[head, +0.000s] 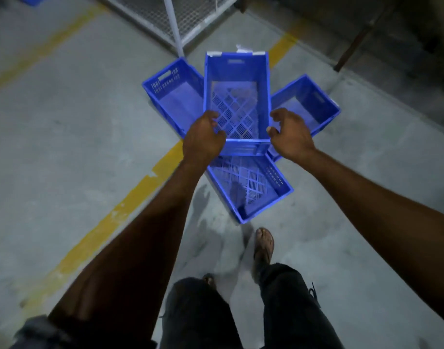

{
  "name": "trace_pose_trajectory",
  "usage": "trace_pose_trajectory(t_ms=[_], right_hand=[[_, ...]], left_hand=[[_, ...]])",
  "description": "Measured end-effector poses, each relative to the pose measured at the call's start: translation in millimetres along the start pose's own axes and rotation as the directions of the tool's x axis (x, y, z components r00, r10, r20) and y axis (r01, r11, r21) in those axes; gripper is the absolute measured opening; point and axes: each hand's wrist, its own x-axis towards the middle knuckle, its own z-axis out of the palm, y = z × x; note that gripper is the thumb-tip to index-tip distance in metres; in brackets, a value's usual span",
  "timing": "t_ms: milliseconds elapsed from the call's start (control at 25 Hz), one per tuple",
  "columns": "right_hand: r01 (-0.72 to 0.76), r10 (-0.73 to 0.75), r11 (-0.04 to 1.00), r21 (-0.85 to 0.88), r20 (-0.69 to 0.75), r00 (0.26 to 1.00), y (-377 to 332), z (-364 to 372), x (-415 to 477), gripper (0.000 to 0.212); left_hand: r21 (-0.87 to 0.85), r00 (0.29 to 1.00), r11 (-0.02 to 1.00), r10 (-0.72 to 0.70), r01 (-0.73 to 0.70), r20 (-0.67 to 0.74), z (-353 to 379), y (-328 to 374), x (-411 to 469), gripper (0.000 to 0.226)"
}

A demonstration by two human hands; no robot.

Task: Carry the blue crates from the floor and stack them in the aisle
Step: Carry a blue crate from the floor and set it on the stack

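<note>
I hold a blue crate (pixel 237 71) with a lattice bottom, raised above three others. My left hand (pixel 203 137) curls over its near-left corner. My right hand (pixel 291 134) is at the near-right corner, thumb on the rim and fingers curved beside the right wall. Under it, three more blue crates rest on the concrete floor: one to the left (pixel 175 96), one to the right (pixel 309 102), and one nearest me (pixel 253 192). The raised crate hides part of each.
A yellow floor line (pixel 130 197) runs diagonally under my left arm. A white wire-mesh cage (pixel 175 18) stands just behind the crates. A dark slanted leg (pixel 354 44) is at the back right. My sandalled foot (pixel 263 245) is close to the nearest crate.
</note>
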Motion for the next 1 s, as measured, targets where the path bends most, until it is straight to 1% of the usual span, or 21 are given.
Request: trace_pose_trajectory(t_ms=[120,200,320,440,520,600,680,760,800,840,920,1000], right_hand=[[-0.027,0.031,0.998,-0.064,0.059,0.998,31.8,43.1,61.4,0.045],[-0.034,0.046,0.993,-0.112,0.105,0.993,55.5,77.2,91.5,0.047],[-0.034,0.05,0.984,-0.178,0.089,0.995,92.7,129.3,137.5,0.056],[-0.105,0.124,0.972,-0.209,0.079,0.989,120.5,173.3,179.3,0.072],[-0.147,0.181,0.96,-0.238,0.125,0.976,136.5,201.0,200.5,0.074],[-0.156,0.214,0.946,-0.285,0.185,0.959,146.0,223.5,209.2,0.067],[-0.203,0.266,0.929,-0.31,0.176,0.948,149.5,237.3,215.2,0.065],[-0.296,0.341,0.923,-0.247,0.16,0.926,147.8,241.7,225.7,0.074],[-0.318,0.355,0.926,-0.205,0.179,0.917,147.2,243.1,234.6,0.078],[-0.327,0.36,0.927,-0.181,0.194,0.913,149.3,245.7,244.7,0.08],[-0.345,0.379,0.919,-0.191,0.191,0.905,156.8,248.3,261.1,0.081],[-0.272,0.322,0.923,-0.272,0.158,0.934,160.9,246.9,264.6,0.073]], left_hand=[[-0.009,0.998,0.998,-0.065,0.064,-0.026,38.4,-32.4,55.4,0.045],[0.024,0.998,0.998,-0.063,0.063,-0.005,64.2,-60.6,87.5,0.051],[0.013,0.998,0.997,-0.07,0.07,0.001,105.0,-106.6,141.3,0.063],[-0.006,0.991,0.991,-0.134,0.134,-0.012,140.0,-145.2,188.8,0.074],[-0.003,0.979,0.981,-0.196,0.196,0.05,164.9,-165.7,216.1,0.075],[0.011,0.965,0.97,-0.243,0.243,0.101,183.4,-178.3,231.9,0.068],[0.035,0.971,0.974,-0.225,0.222,0.087,195.1,-185.0,241.5,0.065],[0.063,0.969,0.971,-0.234,0.23,0.078,200.1,-186.2,248.9,0.076],[0.096,0.96,0.962,-0.263,0.254,0.091,201.0,-186.1,254.0,0.08],[0.143,0.951,0.951,-0.291,0.276,0.105,202.9,-187.1,260.3,0.084],[0.218,0.946,0.934,-0.31,0.283,0.099,207.4,-184.6,272.2,0.087],[0.163,0.951,0.943,-0.304,0.29,0.065,212.1,-183.1,278.5,0.089]])
